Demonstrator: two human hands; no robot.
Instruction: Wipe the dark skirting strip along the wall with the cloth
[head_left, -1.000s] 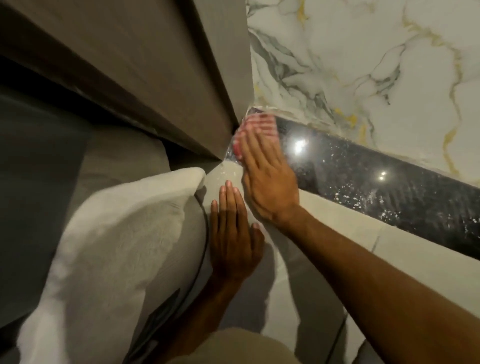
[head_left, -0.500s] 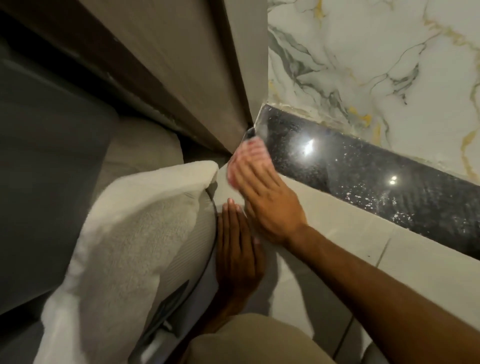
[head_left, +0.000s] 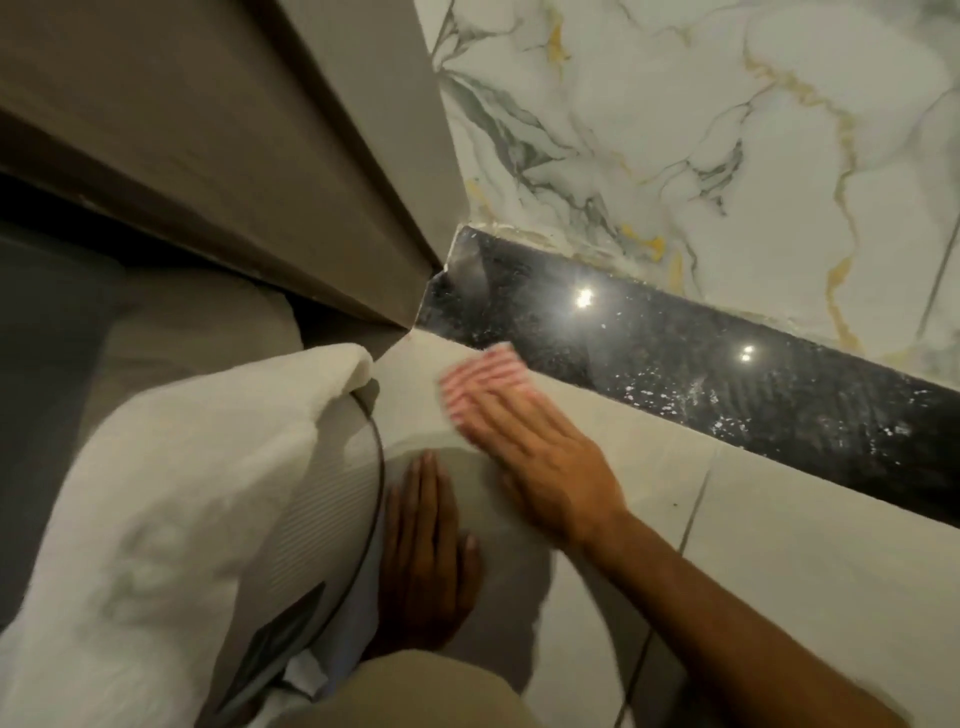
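The dark speckled skirting strip (head_left: 675, 353) runs along the foot of the marble wall, from the corner at centre to the right edge. A red-and-white striped cloth (head_left: 483, 379) lies on the pale floor tile just below the strip's lower edge. My right hand (head_left: 540, 462) lies flat on the cloth, fingers pressing it down, blurred by motion. My left hand (head_left: 423, 551) rests flat on the floor tile, palm down, holding nothing.
A brown wooden panel (head_left: 234, 156) meets the skirting at the corner. White bedding (head_left: 171, 493) bulges in from the left, with a dark cable (head_left: 371, 499) along its edge. White marble wall (head_left: 727, 130) with gold veins rises above the strip. Pale floor tiles (head_left: 779, 545) spread right.
My right hand has slid the cloth down off the left end of the skirting and onto the floor tile, moving toward me and slightly right. My left hand stays planted.
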